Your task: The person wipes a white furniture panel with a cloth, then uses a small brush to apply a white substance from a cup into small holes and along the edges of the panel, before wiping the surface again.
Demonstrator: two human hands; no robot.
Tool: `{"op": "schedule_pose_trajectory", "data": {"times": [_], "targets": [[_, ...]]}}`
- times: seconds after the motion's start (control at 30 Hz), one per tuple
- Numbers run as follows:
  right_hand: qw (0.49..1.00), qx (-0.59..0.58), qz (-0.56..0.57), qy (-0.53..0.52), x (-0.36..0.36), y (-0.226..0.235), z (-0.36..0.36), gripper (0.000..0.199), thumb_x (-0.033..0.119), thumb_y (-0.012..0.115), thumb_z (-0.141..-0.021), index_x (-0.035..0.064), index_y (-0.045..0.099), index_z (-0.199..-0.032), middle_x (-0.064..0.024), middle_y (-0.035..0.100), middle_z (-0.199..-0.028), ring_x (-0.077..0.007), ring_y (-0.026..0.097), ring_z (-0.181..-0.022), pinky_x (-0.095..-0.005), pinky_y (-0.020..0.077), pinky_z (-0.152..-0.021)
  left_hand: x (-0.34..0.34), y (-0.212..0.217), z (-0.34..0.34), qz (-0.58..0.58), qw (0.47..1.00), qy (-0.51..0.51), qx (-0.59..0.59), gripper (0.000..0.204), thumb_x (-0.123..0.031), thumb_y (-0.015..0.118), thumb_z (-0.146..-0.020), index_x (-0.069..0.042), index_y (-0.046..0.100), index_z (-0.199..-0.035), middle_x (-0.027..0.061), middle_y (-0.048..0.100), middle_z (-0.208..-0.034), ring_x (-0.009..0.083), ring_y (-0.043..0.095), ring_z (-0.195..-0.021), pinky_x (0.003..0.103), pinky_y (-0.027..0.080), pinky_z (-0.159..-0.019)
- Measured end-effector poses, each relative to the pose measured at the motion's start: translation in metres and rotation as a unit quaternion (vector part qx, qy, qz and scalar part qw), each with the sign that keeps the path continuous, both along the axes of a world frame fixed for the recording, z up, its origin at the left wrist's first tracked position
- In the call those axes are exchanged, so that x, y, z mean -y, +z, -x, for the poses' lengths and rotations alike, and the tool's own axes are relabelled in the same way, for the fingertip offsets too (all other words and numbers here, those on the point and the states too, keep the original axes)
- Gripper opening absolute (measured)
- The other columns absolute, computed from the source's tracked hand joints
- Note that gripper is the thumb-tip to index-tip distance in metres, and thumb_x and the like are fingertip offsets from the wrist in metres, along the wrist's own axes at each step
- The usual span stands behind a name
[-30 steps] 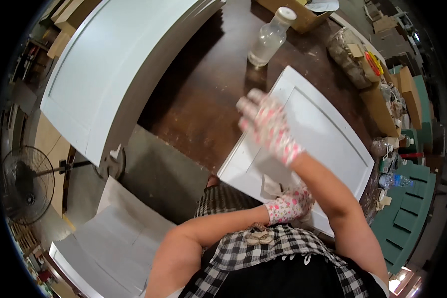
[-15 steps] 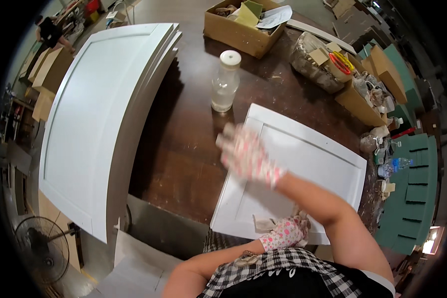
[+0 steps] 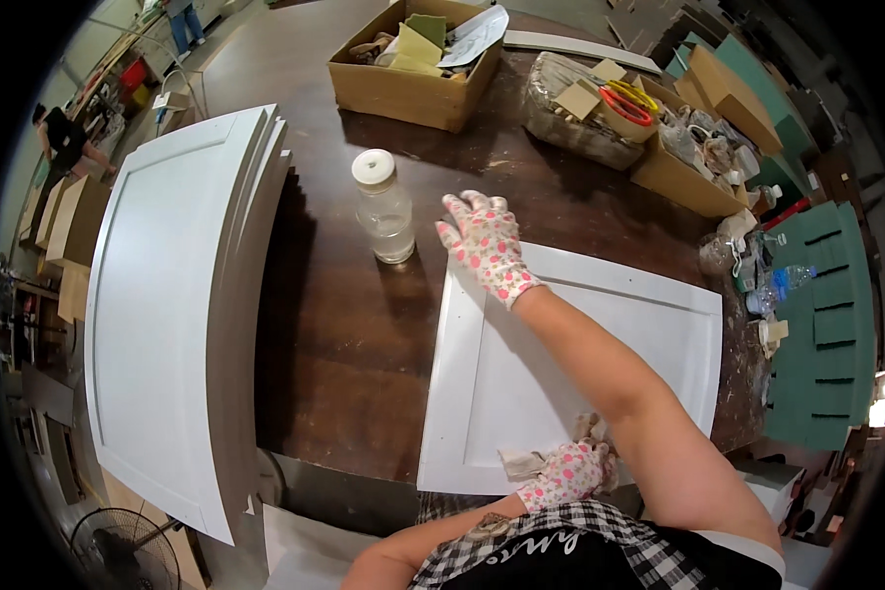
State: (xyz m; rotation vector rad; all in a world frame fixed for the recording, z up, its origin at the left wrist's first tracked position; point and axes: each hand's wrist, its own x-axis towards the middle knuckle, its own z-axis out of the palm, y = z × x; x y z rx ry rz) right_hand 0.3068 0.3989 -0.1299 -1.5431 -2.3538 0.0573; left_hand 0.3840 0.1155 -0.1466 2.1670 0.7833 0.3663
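Observation:
A white framed cabinet door panel lies flat on the dark brown table in front of me. At its far left corner, my right hand wears a pink-flowered glove; the fingers are spread and hold nothing. Whether they touch the panel I cannot tell. Close to my body, my left hand, gloved the same way, is closed around a crumpled beige cloth at the panel's near edge. To the left of the right hand stands a clear bottle with a white lid, partly filled with clear liquid.
Several white panels are stacked at the left. Along the far side are a cardboard box of scraps, a plastic-wrapped bundle with tape rolls, and another filled box. Plastic bottles crowd the right edge. A fan stands lower left.
My right hand has moved from the panel's left edge to its far left corner, its fingers now spread and sharp. The left hand keeps the cloth at the near edge. The whole view has shifted.

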Motion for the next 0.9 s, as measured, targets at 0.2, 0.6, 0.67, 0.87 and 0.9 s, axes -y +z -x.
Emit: {"op": "schedule_pose_trajectory", "data": {"times": [0.2,0.6,0.67,0.87,0.9], "targets": [[0.986,0.072,-0.083,-0.129,0.026,-0.007,-0.158,0.037,0.030,0.058,-0.087,0.0103,0.059,-0.119,-0.0115,0.055,-0.119,-0.0307,0.051,-0.106,-0.0436,0.0435,-0.092,-0.001,0.001,-0.001,0.030,0.998,0.059,0.021,0.030,-0.025,0.049,-0.090,-0.008,0.059,-0.113,0.0213,0.052,-0.122,0.0346,0.052,-0.111,0.044,0.053,-0.076],[0.999,-0.004,0.043,0.029,0.012,0.017,0.006,0.035,0.029,0.057,-0.086,0.0122,0.059,-0.117,-0.0099,0.056,-0.118,-0.0313,0.053,-0.104,-0.0443,0.0439,-0.090,-0.007,0.014,0.002,-0.010,0.997,-0.043,-0.058,0.033,-0.026,0.049,-0.091,-0.005,0.056,-0.116,0.0215,0.048,-0.131,0.0320,0.059,-0.102,0.043,0.055,-0.069],[0.996,0.018,0.078,-0.030,0.011,0.016,-0.020,0.034,0.029,0.057,-0.086,0.0121,0.060,-0.116,-0.0094,0.057,-0.116,-0.0304,0.054,-0.103,-0.0440,0.0436,-0.090,-0.009,0.015,0.005,-0.015,0.996,-0.045,-0.070,0.033,-0.026,0.050,-0.091,-0.005,0.056,-0.116,0.0210,0.049,-0.130,0.0320,0.058,-0.103,0.043,0.055,-0.070],[0.937,0.305,-0.056,-0.161,0.024,0.001,-0.247,0.027,0.029,0.052,-0.090,0.0121,0.063,-0.108,-0.0061,0.060,-0.113,-0.0270,0.053,-0.102,-0.0433,0.0444,-0.085,-0.012,0.018,0.004,-0.018,0.995,-0.053,-0.077,0.033,-0.026,0.052,-0.090,-0.006,0.056,-0.116,0.0198,0.050,-0.129,0.0319,0.058,-0.105,0.042,0.055,-0.071],[0.950,0.205,-0.025,-0.233,0.023,0.001,-0.278,0.028,0.029,0.052,-0.090,0.0119,0.063,-0.109,-0.0050,0.059,-0.114,-0.0269,0.052,-0.103,-0.0430,0.0445,-0.087,-0.012,0.020,0.002,-0.020,0.995,-0.059,-0.077,0.033,-0.026,0.052,-0.090,-0.006,0.056,-0.116,0.0196,0.050,-0.129,0.0318,0.058,-0.106,0.042,0.055,-0.072]]}}
